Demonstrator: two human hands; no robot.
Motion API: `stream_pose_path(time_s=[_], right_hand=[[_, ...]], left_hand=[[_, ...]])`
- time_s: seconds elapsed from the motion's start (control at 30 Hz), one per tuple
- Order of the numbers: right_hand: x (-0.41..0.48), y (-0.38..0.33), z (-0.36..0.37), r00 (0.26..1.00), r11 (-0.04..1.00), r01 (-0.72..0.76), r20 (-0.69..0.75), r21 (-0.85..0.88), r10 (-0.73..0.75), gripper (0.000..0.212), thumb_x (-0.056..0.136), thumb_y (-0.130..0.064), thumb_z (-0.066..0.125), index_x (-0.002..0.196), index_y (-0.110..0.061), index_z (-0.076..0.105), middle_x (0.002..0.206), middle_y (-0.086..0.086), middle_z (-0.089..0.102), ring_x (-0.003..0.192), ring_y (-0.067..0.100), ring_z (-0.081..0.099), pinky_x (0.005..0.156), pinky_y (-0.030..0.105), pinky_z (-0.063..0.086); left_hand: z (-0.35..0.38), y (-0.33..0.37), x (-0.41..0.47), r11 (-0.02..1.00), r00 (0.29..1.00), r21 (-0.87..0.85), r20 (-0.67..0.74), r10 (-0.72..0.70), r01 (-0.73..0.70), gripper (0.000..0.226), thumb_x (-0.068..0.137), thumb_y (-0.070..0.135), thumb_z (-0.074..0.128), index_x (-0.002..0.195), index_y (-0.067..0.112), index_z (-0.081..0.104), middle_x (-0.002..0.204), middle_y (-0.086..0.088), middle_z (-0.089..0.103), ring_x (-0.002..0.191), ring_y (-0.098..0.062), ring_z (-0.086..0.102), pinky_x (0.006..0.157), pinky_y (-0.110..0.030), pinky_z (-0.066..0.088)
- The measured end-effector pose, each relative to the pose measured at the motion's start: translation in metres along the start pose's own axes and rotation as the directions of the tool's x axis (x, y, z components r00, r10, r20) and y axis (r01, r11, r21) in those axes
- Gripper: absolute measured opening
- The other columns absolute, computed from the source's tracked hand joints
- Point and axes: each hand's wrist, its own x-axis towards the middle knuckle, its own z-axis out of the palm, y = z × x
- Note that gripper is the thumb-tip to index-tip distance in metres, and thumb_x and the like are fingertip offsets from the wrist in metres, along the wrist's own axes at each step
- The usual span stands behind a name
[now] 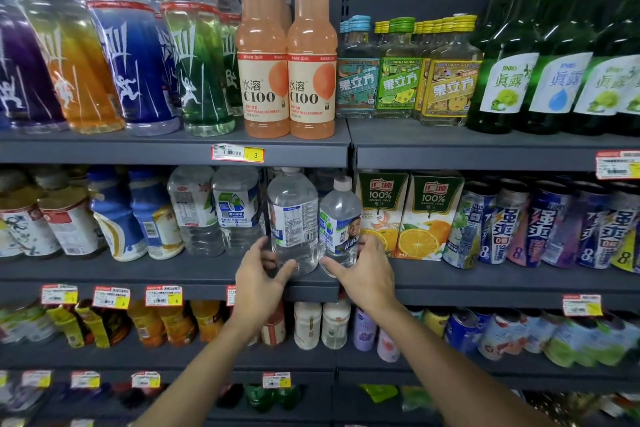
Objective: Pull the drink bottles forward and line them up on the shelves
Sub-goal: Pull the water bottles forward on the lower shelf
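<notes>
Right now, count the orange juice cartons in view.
2. One orange juice carton stands just right of the small water bottle that the right hand grips; the other stands against its right side, beside the cans. More may be hidden behind.

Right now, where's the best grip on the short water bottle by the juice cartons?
Its lower body, from the front. The short water bottle stands close between the tall bottle and a juice carton, so its sides are blocked.

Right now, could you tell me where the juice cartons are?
Head view, right of centre: the juice cartons stand on the second shelf down, between the water bottles and the cans.
</notes>
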Motion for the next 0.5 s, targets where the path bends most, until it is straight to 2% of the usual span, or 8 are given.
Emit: stream_pose_path(time_s=[0.07,0.13,0.2,0.3,0.37,0.43,0.5], right_hand=[[0.000,0.000,-0.001,1.000,1.000,0.003,0.001,-0.005,-0.003,0.077,0.068,-0.068,0.079,0.119,-0.022,0.046,0.115,-0.005,0.051,0.105,0.017,0.057,0.081,0.033,0.048],[-0.001,0.001,-0.001,1.000,1.000,0.000,0.006,-0.012,0.000,0.078,0.068,-0.069,0.079,0.120,-0.022,0.046,0.117,-0.005,0.052,0.105,0.017,0.057,0.081,0.034,0.048],[-0.002,0.001,-0.002,1.000,1.000,0.001,0.006,-0.015,-0.001,0.079,0.068,-0.070,0.078,0.121,-0.022,0.046,0.118,-0.005,0.052,0.106,0.018,0.057,0.081,0.034,0.049],[-0.003,0.002,-0.002,1.000,1.000,0.018,0.009,-0.007,-0.018,0.081,0.070,-0.070,0.077,0.125,-0.020,0.045,0.122,-0.003,0.051,0.109,0.018,0.057,0.084,0.035,0.050],[-0.005,0.004,-0.002,0.999,0.999,0.036,0.017,0.005,-0.036,0.083,0.072,-0.069,0.076,0.129,-0.017,0.045,0.124,-0.002,0.050,0.111,0.018,0.056,0.087,0.034,0.050],[-0.005,0.005,-0.003,0.999,0.999,0.042,0.030,-0.006,-0.042,0.084,0.073,-0.068,0.075,0.131,-0.015,0.046,0.123,-0.002,0.049,0.111,0.019,0.056,0.088,0.034,0.051],[-0.006,0.004,-0.002,0.999,0.999,0.039,0.035,-0.020,-0.038,0.083,0.073,-0.068,0.075,0.130,-0.014,0.046,0.120,-0.001,0.049,0.109,0.020,0.056,0.087,0.034,0.050]], left_hand=[[-0.005,-0.001,0.008,0.998,0.996,0.053,0.084,0.034,-0.039,0.075,0.088,0.030,0.075,0.150,0.013,0.039,0.129,-0.001,0.054,0.112,-0.011,0.056,0.097,-0.017,0.041],[-0.007,-0.002,0.014,0.996,0.987,0.058,0.150,0.052,-0.062,0.078,0.090,0.030,0.073,0.153,0.013,0.032,0.146,-0.001,0.046,0.132,-0.015,0.046,0.112,-0.028,0.034],[-0.005,-0.002,0.015,1.000,0.978,-0.011,0.209,0.017,-0.015,0.084,0.091,0.028,0.072,0.157,0.014,0.022,0.153,0.000,0.042,0.138,-0.012,0.041,0.117,-0.036,0.033],[-0.001,-0.004,0.016,0.999,0.979,-0.039,0.202,-0.010,0.018,0.091,0.089,0.032,0.073,0.158,0.016,0.016,0.153,-0.001,0.041,0.138,-0.011,0.038,0.116,-0.038,0.034],[0.002,-0.007,0.015,1.000,0.985,0.019,0.173,0.019,-0.023,0.091,0.086,0.042,0.074,0.157,0.022,0.021,0.144,-0.001,0.043,0.136,-0.012,0.037,0.115,-0.039,0.035],[0.004,-0.009,0.013,0.998,0.991,0.042,0.134,0.030,-0.036,0.091,0.080,0.052,0.076,0.152,0.026,0.029,0.134,0.003,0.043,0.132,-0.009,0.036,0.112,-0.032,0.034],[0.008,-0.008,0.009,0.999,0.999,0.044,0.044,0.006,-0.008,0.093,0.070,0.060,0.079,0.144,0.022,0.038,0.129,0.005,0.042,0.125,-0.009,0.039,0.104,-0.027,0.037]])
